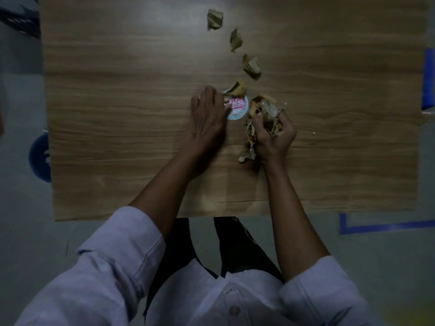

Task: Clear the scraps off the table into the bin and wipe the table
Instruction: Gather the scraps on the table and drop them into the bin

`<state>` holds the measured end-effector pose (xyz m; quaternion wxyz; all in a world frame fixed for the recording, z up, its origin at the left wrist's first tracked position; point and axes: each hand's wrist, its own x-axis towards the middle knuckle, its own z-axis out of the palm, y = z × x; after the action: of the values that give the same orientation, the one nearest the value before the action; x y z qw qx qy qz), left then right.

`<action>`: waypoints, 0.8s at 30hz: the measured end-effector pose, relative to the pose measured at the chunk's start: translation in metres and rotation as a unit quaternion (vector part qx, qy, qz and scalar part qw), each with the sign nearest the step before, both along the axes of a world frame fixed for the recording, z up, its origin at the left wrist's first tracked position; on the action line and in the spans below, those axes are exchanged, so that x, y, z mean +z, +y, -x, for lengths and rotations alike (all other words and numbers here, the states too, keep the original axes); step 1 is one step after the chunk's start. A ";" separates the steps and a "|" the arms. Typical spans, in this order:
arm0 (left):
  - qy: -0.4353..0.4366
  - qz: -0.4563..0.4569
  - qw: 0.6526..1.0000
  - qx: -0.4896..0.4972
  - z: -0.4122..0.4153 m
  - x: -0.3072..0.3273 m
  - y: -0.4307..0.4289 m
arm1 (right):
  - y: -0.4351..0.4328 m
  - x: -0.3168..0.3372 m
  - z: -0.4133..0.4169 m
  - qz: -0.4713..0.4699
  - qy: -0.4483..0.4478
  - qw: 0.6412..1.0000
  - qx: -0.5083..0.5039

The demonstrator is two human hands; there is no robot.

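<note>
On the wooden table (117, 114) lie crumpled brown paper scraps in a curved line: one far away (214, 19), one below it (236, 40), a third (252, 66). A fourth scrap (237, 88) rests on the upper edge of a round white lid with red print (238, 108). My left hand (208, 114) touches the lid's left edge with its fingertips. My right hand (274, 135) grips a bundle of brown scraps and clear plastic (263, 109), which sticks out above and below the fist.
A dark blue round object (40, 157) shows on the floor beside the table's left edge. Blue tape lines (386, 227) mark the grey floor at the right. The table's near edge is close to my body.
</note>
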<state>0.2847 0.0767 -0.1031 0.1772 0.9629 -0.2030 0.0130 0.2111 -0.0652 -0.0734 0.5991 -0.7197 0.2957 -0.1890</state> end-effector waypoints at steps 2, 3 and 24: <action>0.010 0.020 1.000 0.000 0.000 0.002 -0.001 | -0.002 -0.001 0.000 -0.022 -0.001 1.000 -0.010; 0.014 0.032 0.999 0.003 0.000 0.003 0.000 | -0.003 -0.001 0.000 -0.037 -0.003 0.999 -0.016; 0.019 0.033 0.999 0.033 -0.032 0.010 -0.027 | -0.007 0.002 -0.003 -0.099 -0.025 0.994 -0.027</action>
<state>0.3163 0.0494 -0.0929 0.2124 0.9627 -0.1675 0.0074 0.2139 -0.0723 -0.0710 0.6695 -0.6436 0.3169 -0.1927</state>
